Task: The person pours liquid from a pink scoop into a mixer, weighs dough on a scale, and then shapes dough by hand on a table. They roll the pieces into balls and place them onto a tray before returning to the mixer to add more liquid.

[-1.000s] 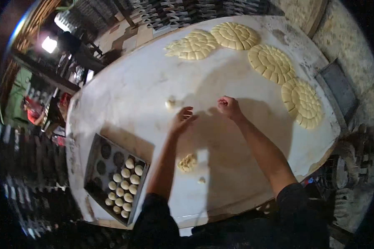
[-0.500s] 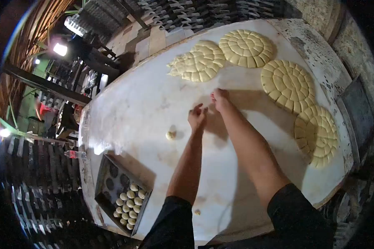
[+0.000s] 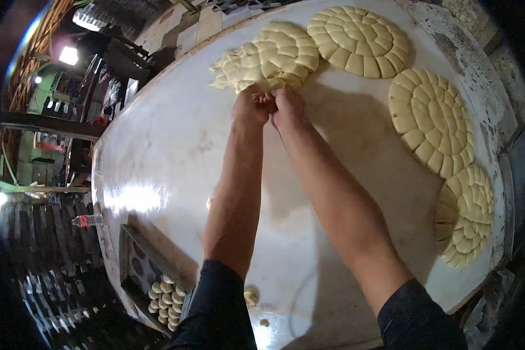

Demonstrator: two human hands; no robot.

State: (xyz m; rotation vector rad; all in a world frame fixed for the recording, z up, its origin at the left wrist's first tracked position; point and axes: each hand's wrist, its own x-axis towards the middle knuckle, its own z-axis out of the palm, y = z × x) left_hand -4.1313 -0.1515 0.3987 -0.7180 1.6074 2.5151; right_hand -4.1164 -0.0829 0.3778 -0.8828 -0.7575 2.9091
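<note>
My left hand (image 3: 252, 105) and my right hand (image 3: 289, 106) meet at the near edge of a scored dough round (image 3: 268, 55) with a ragged left side. Fingers of both hands are curled in and pressed on the dough's edge; the exact grip is partly hidden by the hands. More scored dough rounds lie to the right: one at the back (image 3: 359, 42), one further right (image 3: 431, 121) and one nearest me (image 3: 469, 213), partly in shadow. A small dough ball (image 3: 209, 202) shows beside my left forearm, mostly covered by it.
A dark metal tray (image 3: 128, 256) with several dough balls (image 3: 168, 298) stands at the table's left front, partly behind my sleeve. Dough scraps (image 3: 251, 296) lie by my left sleeve. A bottle with a red label (image 3: 86, 221) is at the left edge of the pale table (image 3: 157, 157).
Both hands have moved away from me and left, from above the bare tabletop to the ragged dough round's edge, and closed together there. The camera view has shifted.
</note>
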